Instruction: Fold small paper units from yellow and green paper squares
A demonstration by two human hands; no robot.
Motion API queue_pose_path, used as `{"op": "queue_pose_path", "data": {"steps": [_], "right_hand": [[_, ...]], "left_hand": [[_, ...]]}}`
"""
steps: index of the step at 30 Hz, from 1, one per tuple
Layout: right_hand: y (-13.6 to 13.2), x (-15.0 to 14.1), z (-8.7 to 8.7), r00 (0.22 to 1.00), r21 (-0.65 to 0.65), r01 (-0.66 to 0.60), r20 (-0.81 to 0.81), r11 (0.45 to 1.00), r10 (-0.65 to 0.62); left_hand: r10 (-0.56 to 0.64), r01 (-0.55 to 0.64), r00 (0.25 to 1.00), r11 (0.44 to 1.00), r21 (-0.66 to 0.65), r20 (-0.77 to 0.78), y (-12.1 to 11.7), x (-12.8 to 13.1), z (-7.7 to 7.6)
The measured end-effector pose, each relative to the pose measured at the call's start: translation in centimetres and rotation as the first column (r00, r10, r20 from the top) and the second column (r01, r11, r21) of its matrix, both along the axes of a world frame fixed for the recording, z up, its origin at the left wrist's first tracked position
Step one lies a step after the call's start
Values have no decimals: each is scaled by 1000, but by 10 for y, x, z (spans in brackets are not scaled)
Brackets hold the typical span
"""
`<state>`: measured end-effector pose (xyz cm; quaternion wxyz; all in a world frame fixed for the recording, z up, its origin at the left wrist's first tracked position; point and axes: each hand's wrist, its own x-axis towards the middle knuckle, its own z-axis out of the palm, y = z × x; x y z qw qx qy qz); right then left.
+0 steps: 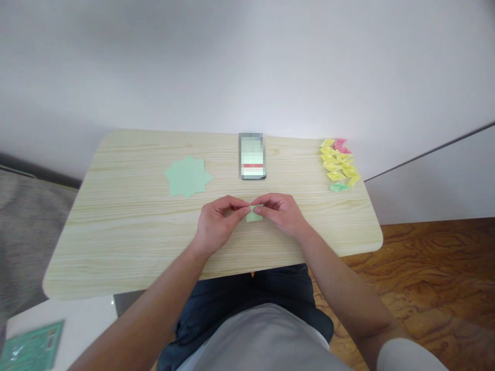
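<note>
Left hand (220, 221) and right hand (284, 212) both pinch a small green paper (254, 217) between thumb and finger, the 2 sets of fingertips nearly meeting at its top edge. The paper is near the table's (127, 232) front edge. From it, a phone (252, 156) with a blurred screen lies at 12 o'clock, green sheets (188, 176) overlapping at 10, yellow and pink folded papers (331, 166) at 2, with 1 green piece (339, 187) nearest.
</note>
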<state>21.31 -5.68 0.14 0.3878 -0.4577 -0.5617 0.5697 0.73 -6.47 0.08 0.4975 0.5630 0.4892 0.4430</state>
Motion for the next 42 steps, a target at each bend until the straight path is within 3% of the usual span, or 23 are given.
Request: {"op": "queue_pose_path", "data": {"steps": [7, 15, 26, 32, 37, 42], "right_hand": [[-1, -2, 0, 1000, 34, -4, 21, 999, 4], [-5, -8, 2, 989, 53, 35, 143, 998, -42], [-2, -9, -1, 997, 43, 50, 57, 998, -52], [1, -6, -1, 998, -22, 48, -48, 999, -49], [13, -4, 0, 996, -25, 24, -82, 999, -26], [36, -2, 8, 998, -3, -47, 36, 999, 48]], "left_hand": [[-17, 16, 1000, 999, 33, 16, 2, 0, 5], [-4, 5, 999, 999, 37, -43, 0, -1, -2], [6, -1, 995, 999, 48, -98, -1, 2, -3], [-58, 83, 981, 988, 129, -183, 0, 2, 2], [-94, 148, 957, 972, 181, -275, 11, 0, 8], [-96, 139, 968, 974, 177, -232, 33, -1, 13]]}}
